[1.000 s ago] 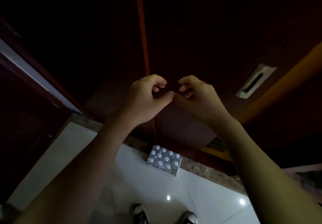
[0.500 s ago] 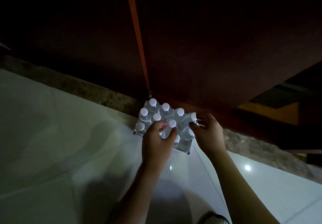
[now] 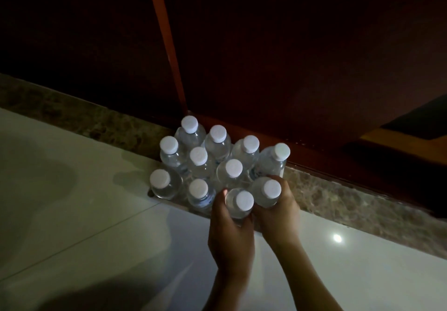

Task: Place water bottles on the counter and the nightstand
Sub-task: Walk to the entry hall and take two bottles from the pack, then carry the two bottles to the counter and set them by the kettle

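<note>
Several clear water bottles with white caps stand packed together on the floor against a dark wooden door; this pack of bottles (image 3: 200,158) is seen from above. My left hand (image 3: 229,228) is wrapped around the nearest bottle (image 3: 243,201) at the pack's front. My right hand (image 3: 278,216) grips the neighbouring bottle (image 3: 269,189) on the front right corner. Both bottles are upright and touch each other. Whether they are lifted off the floor cannot be told.
A dark wooden door (image 3: 266,56) with an orange-lit edge strip (image 3: 167,49) rises behind the pack. A brown marble threshold (image 3: 350,204) runs along its base. White glossy floor tiles (image 3: 84,214) spread in front. The scene is dim.
The camera has dropped much closer to the pack. My hands went from held together in the air, to reaching over the caps, to each closing around a front bottle.
</note>
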A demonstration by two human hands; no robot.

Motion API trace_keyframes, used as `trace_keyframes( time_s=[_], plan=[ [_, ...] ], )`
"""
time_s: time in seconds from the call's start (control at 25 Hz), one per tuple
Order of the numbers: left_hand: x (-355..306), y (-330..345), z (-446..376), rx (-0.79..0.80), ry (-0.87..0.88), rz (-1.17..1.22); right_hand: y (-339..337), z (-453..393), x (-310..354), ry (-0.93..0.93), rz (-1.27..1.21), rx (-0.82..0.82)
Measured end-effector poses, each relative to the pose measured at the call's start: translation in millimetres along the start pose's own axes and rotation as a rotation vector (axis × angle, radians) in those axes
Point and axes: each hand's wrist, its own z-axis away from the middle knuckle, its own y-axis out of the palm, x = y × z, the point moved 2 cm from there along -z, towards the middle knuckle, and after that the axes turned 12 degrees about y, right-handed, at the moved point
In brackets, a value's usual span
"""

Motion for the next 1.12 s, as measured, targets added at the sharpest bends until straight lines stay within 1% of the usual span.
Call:
trace_keyframes(
  time_s=[0.12, 0.16, 0.24, 0.32, 0.4, 0.44, 0.52, 0.6, 0.68, 0.8, 0.88, 0.96, 1.04, 1.12],
  plan=[
    [-14, -17, -4, -0.017, 0.079, -0.043, -18, 12, 20, -0.037, -0.015, 0.015],
    [-29, -32, -6, -0.034, 0.131, -0.052, -30, 19, 34, -0.069, -0.030, 0.020],
    [-81, -77, -15, -0.064, 0.232, -0.017, -64, 45, 81, -0.127, -0.066, 0.041],
    [-159, -144, -32, -0.117, 0.297, 0.095, -115, 83, 154, -0.176, -0.144, 0.086],
    [-252, -221, -53, -0.148, 0.371, 0.241, -177, 128, 247, -0.228, -0.269, 0.195],
    [-300, -263, -65, -0.139, 0.404, 0.310, -210, 151, 297, -0.248, -0.330, 0.264],
    [-403, -356, -89, -0.061, 0.404, 0.471, -285, 208, 411, -0.320, -0.397, 0.379],
    [-509, -446, -110, 0.078, 0.399, 0.626, -357, 270, 521, -0.440, -0.424, 0.456],
    [-618, -535, -128, 0.152, 0.454, 0.724, -429, 337, 627, -0.537, -0.449, 0.464],
    [-763, -654, -145, 0.140, 0.566, 0.769, -521, 432, 759, -0.651, -0.537, 0.440],
    [-846, -722, -147, 0.086, 0.648, 0.764, -578, 490, 830, -0.737, -0.586, 0.431],
    [-914, -776, -139, 0.014, 0.737, 0.769, -624, 535, 880, -0.820, -0.639, 0.422],
    [-963, -811, -129, -0.067, 0.842, 0.784, -659, 569, 912, -0.899, -0.684, 0.407],
    [-993, -832, -115, -0.134, 0.949, 0.790, -684, 593, 927, -0.956, -0.737, 0.402]
  ],
)
